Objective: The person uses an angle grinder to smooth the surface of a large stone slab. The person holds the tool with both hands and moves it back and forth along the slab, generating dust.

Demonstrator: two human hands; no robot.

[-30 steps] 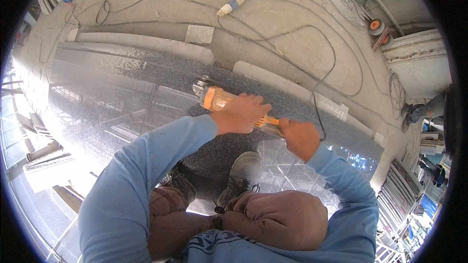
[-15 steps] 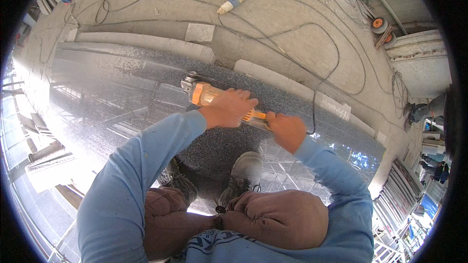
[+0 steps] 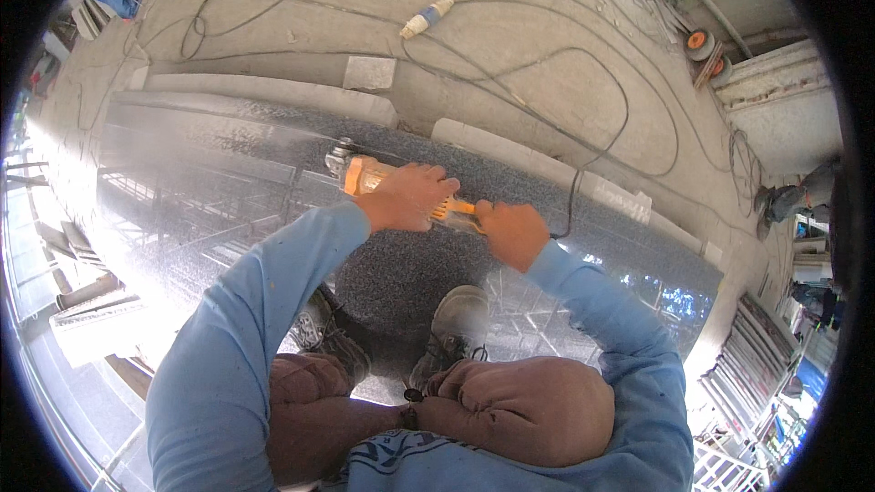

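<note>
An orange angle grinder (image 3: 368,175) lies across the middle of the view, its metal head and disc pointing left. The disc meets the dark speckled stone slab (image 3: 510,184) near its far edge, and pale dust spreads left from there. Wrapped over the grinder's body, my left hand (image 3: 413,195) is closed. My right hand (image 3: 513,233) grips the rear handle, closed too. A black cord runs from the rear end over the slab's far side. My boots (image 3: 458,319) are beneath me on the shiny slab.
Beyond the slab, black cables loop over the concrete floor, with a white and blue connector (image 3: 427,18) among them. Pale stone strips (image 3: 273,94) line the slab's far edge, a small block (image 3: 369,73) beside them. At the right are stacked panels (image 3: 749,355) and another person's boot (image 3: 775,203).
Both my hands have moved a little left with the angle grinder, which travels along the slab's far edge. The dust still streams out to the left.
</note>
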